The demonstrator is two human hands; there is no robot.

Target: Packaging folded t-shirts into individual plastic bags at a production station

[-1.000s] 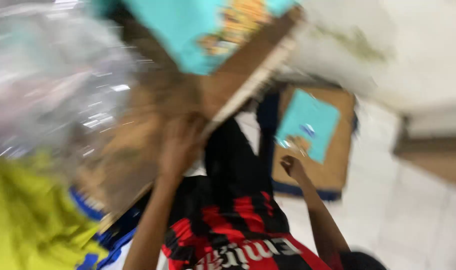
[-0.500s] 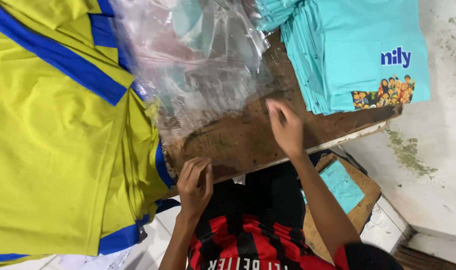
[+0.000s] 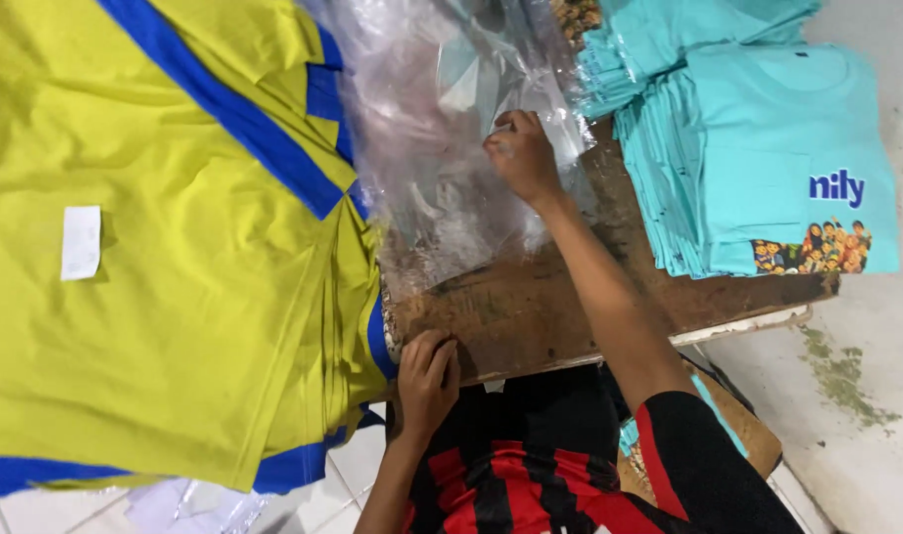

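Head cam looking straight down at the bench, so going left to right: the whole left side is a big stack of yellow shirts (image 3: 175,277) with blue trim, and one small white tag (image 3: 81,242) sits on the top one. Just right of that stack's lower corner the left hand (image 3: 427,381) is curled over the near edge of the brown wooden table (image 3: 531,316), fingers bent and pressed together, gripping the edge and holding nothing else. Half a second ago that hand was in pretty much the same spot, so no real change there. Next over is the pile of clear plastic bags (image 3: 442,129), crinkled and lying on the table between the yellow stack and the teal one, touching the yellow shirts on its left side. The right hand (image 3: 521,153) is what moved: before it hovered open over bare wood near the front of the table, now it's reached further up and sits on the plastic, fingers bunched and pinching the top sheet. Far right is a neat stack of teal shirts (image 3: 758,168) with a cartoon print, fanned at the edges. At the bottom you can see the person's red and black striped shirt (image 3: 531,475).
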